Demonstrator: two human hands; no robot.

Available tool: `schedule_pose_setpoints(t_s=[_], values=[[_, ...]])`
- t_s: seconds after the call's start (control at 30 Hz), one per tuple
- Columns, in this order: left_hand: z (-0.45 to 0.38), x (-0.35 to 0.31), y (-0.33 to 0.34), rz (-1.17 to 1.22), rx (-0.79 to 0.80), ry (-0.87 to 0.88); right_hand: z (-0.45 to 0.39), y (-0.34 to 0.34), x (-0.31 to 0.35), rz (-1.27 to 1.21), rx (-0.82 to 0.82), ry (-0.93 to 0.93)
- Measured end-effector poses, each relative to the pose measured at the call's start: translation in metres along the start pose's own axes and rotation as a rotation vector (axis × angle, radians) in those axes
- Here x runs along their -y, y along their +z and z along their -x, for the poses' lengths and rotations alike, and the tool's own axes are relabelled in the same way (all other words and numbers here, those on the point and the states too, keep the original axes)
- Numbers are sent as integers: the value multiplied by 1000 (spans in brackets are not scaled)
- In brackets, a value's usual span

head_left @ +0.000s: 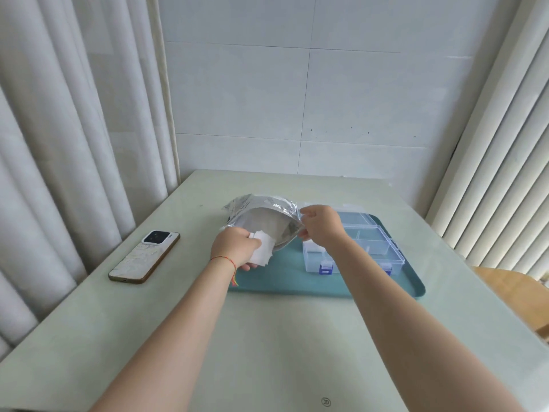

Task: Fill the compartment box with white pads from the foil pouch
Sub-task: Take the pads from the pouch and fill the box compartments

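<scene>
Pads (263,248), a white stack of them, sit in the grip of the left hand (234,248), whose fingers curl round the stack just at the mouth of the pouch (261,217). That silver foil pouch is held wide open above the left end of the tray (285,281), its mouth turned toward the person. Right hand (319,226) pinches the pouch's right rim, thumb and fingers closed on the foil edge. Just right of the pouch, on the teal tray, stands the box (371,242), clear plastic with its lid swung back and blue latches on the near side; the right wrist crosses over its left part. Inside, dividers mark off several compartments, and something white lies in the near-left one, partly hidden by the arm. A red string circles the left wrist. On the pale green table (267,337), well left of the tray, lies a phone (144,257), back up, with a marbled case. Curtains (59,144) hang at left and right, with a tiled wall behind the table.
</scene>
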State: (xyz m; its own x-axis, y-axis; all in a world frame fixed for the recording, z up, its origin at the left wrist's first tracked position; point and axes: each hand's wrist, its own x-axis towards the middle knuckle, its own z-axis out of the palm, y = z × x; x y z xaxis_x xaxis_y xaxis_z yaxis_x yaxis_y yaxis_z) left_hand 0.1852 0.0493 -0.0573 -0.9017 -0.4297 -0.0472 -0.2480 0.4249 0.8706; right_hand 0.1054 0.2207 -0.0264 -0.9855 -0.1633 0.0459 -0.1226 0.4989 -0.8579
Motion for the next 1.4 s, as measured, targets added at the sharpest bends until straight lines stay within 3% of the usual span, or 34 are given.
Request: schedule_pose_setpoints(t_s=[0.23,0.33,0.47,0.67,0.87,0.97,1.07,1.4], values=[[1,-23,24,427,127,113,24,-28,1,-71,3,-63],[7,-27,38,555,220,99,36,-26,-5,-89,53,-109],[13,-28,52,727,342,35,40,-30,-16,-194,-30,-88],[14,-17,61,734,354,18,44,-38,-37,-240,34,-64],[16,-13,55,789,291,-5,46,-48,-42,-357,-134,-48],[17,-12,53,723,266,-12,48,-55,-40,-526,-16,-76],[21,-14,52,661,334,-12,52,-47,-38,-344,87,-96],[27,-20,51,663,407,-21,52,-34,-37,-100,-39,-113]])
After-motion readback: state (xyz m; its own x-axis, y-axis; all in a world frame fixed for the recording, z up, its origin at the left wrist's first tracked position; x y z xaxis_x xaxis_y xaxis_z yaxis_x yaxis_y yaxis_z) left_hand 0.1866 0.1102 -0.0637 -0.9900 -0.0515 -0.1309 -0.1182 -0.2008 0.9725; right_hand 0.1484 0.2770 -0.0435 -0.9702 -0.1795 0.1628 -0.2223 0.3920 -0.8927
